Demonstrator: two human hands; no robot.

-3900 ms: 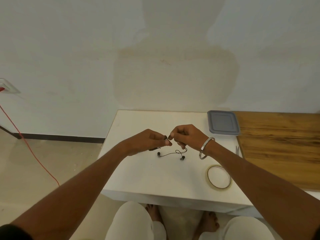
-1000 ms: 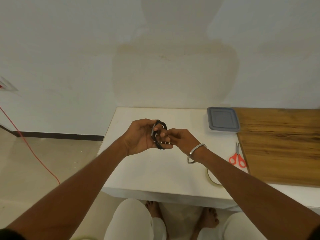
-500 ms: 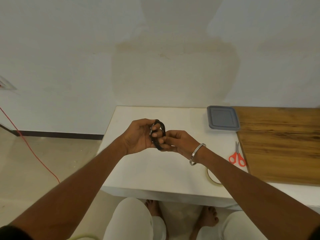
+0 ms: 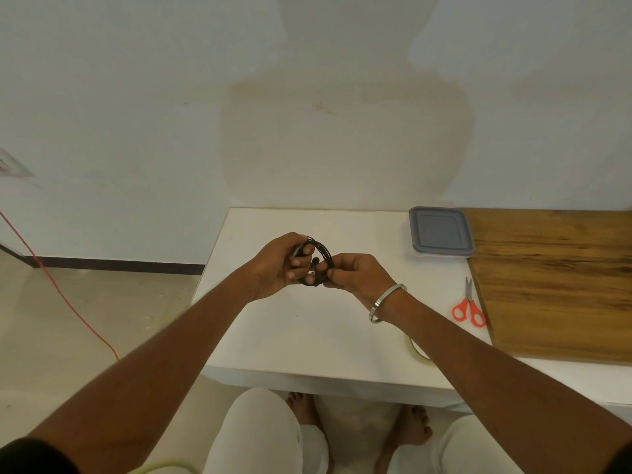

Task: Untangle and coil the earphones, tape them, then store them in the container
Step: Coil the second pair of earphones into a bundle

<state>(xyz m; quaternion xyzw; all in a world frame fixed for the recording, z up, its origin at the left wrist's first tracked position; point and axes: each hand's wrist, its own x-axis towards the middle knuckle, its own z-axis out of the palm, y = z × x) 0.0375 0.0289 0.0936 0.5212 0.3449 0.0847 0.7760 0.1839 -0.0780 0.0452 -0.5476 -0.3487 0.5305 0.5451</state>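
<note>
The black earphones (image 4: 323, 252) form a small coil held above the white table (image 4: 307, 330). My left hand (image 4: 280, 265) grips the coil's left side, its fingers curled through the loops. My right hand (image 4: 355, 273) pinches the coil's lower right part, and an earbud shows between the two hands. A roll of clear tape (image 4: 415, 350) lies on the table, mostly hidden under my right forearm. The grey-lidded container (image 4: 439, 230) sits shut at the table's far right corner.
Orange-handled scissors (image 4: 469, 307) lie near the table's right edge, beside a wooden board (image 4: 554, 278). A red cord (image 4: 51, 278) runs across the floor at the left. My knees and bare feet show below the table's front edge.
The earphone cable that lay loose on the table is now wound into a coil held in both hands. Over the last second my right hand shifted slightly right along the coil.
</note>
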